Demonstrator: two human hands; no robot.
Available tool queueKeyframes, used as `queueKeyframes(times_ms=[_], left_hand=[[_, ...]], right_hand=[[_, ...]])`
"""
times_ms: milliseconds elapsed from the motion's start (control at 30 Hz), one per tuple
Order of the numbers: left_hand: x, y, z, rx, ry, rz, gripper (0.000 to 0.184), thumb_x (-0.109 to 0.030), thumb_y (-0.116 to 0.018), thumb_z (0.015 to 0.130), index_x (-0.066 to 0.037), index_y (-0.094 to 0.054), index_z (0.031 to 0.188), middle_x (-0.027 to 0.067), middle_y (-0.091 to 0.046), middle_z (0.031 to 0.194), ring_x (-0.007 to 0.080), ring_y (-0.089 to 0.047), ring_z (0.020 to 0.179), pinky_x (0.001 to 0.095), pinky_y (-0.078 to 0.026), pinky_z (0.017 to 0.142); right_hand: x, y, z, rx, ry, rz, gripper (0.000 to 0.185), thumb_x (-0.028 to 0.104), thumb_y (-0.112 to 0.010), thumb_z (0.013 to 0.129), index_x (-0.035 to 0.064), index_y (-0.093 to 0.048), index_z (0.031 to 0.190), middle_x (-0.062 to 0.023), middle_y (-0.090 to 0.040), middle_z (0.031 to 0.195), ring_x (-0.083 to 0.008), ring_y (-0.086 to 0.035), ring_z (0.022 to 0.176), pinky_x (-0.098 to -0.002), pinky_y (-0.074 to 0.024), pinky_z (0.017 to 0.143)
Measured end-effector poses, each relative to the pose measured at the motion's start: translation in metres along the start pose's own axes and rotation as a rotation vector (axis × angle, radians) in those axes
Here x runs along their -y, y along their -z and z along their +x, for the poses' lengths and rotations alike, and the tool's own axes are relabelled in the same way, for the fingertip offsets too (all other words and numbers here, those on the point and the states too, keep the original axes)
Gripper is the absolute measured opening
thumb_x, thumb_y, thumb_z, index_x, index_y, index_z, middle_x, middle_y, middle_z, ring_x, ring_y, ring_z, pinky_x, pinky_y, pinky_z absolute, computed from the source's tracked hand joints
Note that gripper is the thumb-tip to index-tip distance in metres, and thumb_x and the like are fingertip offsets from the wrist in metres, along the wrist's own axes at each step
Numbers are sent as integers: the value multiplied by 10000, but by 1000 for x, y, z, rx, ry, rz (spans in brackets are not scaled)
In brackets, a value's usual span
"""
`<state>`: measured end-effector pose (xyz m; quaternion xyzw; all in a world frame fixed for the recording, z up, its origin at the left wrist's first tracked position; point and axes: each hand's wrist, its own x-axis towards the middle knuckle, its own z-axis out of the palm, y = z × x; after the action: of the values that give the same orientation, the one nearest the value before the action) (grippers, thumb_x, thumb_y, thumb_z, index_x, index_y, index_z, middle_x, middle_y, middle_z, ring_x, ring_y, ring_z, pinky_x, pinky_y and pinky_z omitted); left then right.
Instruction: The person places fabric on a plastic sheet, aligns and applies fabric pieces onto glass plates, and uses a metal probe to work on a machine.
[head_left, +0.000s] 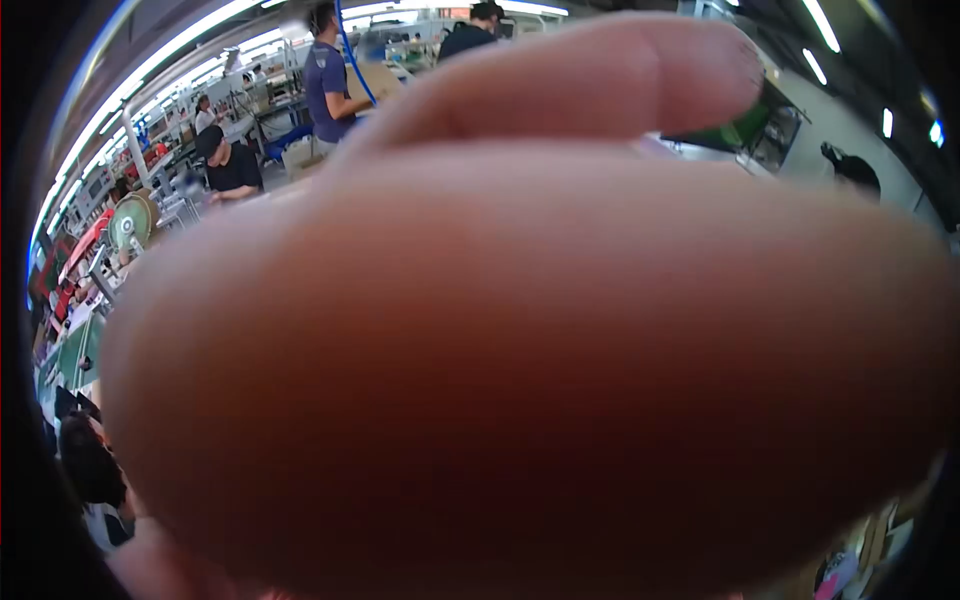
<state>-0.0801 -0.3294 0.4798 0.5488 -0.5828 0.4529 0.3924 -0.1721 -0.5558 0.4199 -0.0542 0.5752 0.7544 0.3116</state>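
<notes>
A hand [530, 340], very close to the camera and blurred, covers most of the head view. One finger lies across the top of it, its tip toward the upper right. The frame does not show whether this is my left hand or my right hand. Whatever the hand holds or touches is hidden. A patch of skin shows at the lower left edge, too blurred to assign to either hand.
Behind the hand is a workshop with a person in a purple shirt [325, 85], a person in a black cap [232, 168], a round green fan [131, 222] and a dark-haired person [90, 460] at the lower left. Ceiling lights run overhead.
</notes>
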Motion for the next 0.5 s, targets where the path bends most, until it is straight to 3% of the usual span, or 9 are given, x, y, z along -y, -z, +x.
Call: queueKeyframes(times_ms=[267, 367, 400, 500], left_hand=[[11, 64, -2, 87, -103, 68, 592, -495, -398, 906, -105, -281, 1335, 225, -131, 1426, 369, -202, 1276, 508, -219, 1020], [15, 79, -6, 136, -89, 56, 584, -488, -412, 904, -96, -310, 1325, 235, -155, 1419, 375, -233, 1268, 507, -242, 1012], [8, 79, -1, 150, -88, 47, 581, -486, -417, 903, -93, -320, 1321, 238, -163, 1417, 377, -244, 1265, 506, -250, 1009], [-7, 74, -5, 167, -22, 5, 574, -479, -430, 902, -85, -349, 1311, 248, -186, 1410, 383, -275, 1256, 505, -273, 1002]], right_hand=[[30, -36, 12, -75, 544, -138, 172, 85, -525, 889, -40, -594, 793, -142, -548, 796, -254, -496, 678, -494, -394, 845], [89, -32, 23, -129, -1023, 1283, 205, 69, -519, 891, -20, -597, 724, -137, -528, 753, -243, -487, 643, -469, -400, 821], [82, -40, 21, -127, -1029, 1278, 205, 69, -519, 891, -20, -597, 724, -137, -528, 753, -243, -487, 643, -469, -400, 821], [40, -57, 12, -440, -1502, 1885, 183, 82, -528, 889, -20, -604, 757, -133, -541, 749, -244, -499, 635, -458, -423, 786]])
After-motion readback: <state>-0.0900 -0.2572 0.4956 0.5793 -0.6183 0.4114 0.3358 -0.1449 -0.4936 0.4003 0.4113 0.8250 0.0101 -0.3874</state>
